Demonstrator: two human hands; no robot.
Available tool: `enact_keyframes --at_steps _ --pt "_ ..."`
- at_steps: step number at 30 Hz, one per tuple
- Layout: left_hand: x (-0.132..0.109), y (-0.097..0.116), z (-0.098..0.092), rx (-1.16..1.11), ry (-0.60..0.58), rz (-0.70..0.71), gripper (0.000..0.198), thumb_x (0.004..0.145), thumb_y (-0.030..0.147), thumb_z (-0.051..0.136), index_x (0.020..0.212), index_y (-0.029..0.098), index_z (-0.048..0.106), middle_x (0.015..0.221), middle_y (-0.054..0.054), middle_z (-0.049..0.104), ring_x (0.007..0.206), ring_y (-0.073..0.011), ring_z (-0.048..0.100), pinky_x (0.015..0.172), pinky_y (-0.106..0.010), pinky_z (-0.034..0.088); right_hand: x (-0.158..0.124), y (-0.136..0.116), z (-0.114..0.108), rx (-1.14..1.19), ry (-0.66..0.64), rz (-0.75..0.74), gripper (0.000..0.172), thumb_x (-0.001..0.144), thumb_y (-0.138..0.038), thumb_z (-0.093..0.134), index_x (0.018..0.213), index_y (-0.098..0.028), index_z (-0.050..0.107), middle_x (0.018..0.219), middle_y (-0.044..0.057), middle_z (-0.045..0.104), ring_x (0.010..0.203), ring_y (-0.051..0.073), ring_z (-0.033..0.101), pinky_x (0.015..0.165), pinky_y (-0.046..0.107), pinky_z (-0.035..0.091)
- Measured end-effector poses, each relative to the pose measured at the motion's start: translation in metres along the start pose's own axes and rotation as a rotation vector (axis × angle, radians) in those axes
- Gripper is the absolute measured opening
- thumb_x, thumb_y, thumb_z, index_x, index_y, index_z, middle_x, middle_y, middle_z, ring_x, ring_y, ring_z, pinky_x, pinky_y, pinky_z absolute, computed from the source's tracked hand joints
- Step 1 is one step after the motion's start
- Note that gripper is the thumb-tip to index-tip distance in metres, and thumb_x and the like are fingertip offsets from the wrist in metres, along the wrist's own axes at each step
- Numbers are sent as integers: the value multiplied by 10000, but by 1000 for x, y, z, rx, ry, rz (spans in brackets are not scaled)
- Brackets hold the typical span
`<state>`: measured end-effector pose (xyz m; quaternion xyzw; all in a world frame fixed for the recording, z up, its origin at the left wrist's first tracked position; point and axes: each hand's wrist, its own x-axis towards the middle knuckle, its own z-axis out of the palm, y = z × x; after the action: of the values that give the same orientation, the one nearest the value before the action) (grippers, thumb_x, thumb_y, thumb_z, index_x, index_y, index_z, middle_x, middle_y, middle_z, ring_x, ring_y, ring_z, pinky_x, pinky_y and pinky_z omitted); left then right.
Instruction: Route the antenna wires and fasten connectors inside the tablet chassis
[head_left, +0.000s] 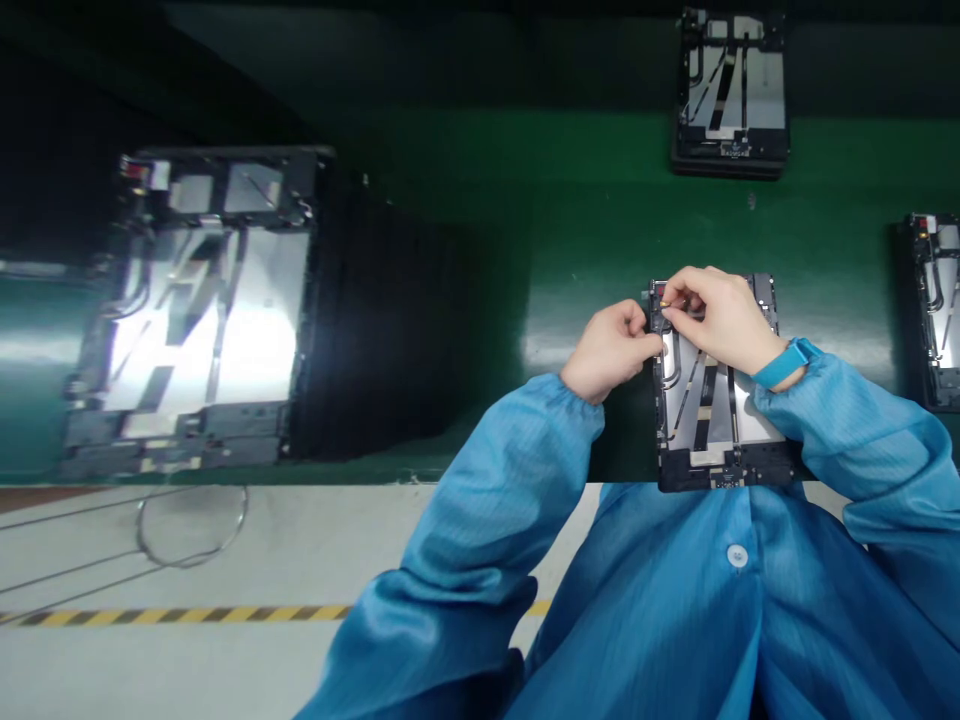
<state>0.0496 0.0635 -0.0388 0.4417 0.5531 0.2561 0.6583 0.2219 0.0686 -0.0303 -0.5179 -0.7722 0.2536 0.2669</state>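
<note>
My blue smock [675,610] fills the lower right of the frame, its white button [737,556] just below the tabletop [577,260]. To the lower left, pale floor [390,520] carries striped tape [225,615] and a wire ring [139,535].

The unit [712,400] lies flat right of centre, its long axis running up and down the picture. Its dark lower end points at me, right by the tabletop's front edge; its upper end points away, and its black strips slant up across the silver face.

My left hand [611,348] is at the unit's left side, fingers curled, thumb tip at the rim; I cannot tell whether they hold anything. My right hand [716,312], below a blue wristband [782,364] on the sleeve side, reaches over the upper left corner. Its thumb and first finger are narrowed around a tiny gold bit [664,304], too small for me to tell if it is gripped.

Green surface stretches left of my hands toward the big left stack [202,330], and a narrower span parts the unit from the right stack [941,310], cut by the frame edge. Beyond the unit's upper edge, more green runs to the far stack [735,95] at upper right.
</note>
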Motion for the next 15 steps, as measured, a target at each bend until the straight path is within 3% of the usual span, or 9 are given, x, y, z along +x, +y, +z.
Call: enact_keyframes --at_steps 5,9,15 --pt "7 -1 0 -63 16 18 351 643 89 619 722 254 320 419 153 309 305 -45 328 356 -167 169 -2 -3 -3 -7 -29 48 159 799 -66 619 885 -199 636 777 -6 671 776 177 601 773 300 435" --pt "8 -3 -1 -59 0 22 364 717 105 662 732 254 330 421 147 347 309 -50 341 344 -164 194 -2 1 1 -64 -55 53 178 796 -57 600 885 -208 635 777 -5 670 778 184 594 759 302 418" --pt "9 -1 5 20 42 33 382 850 171 672 714 250 324 427 136 331 307 -56 339 343 -193 173 -5 5 2 -121 44 -40 145 848 -95 565 909 -208 633 907 50 676 879 227 599 822 365 466"
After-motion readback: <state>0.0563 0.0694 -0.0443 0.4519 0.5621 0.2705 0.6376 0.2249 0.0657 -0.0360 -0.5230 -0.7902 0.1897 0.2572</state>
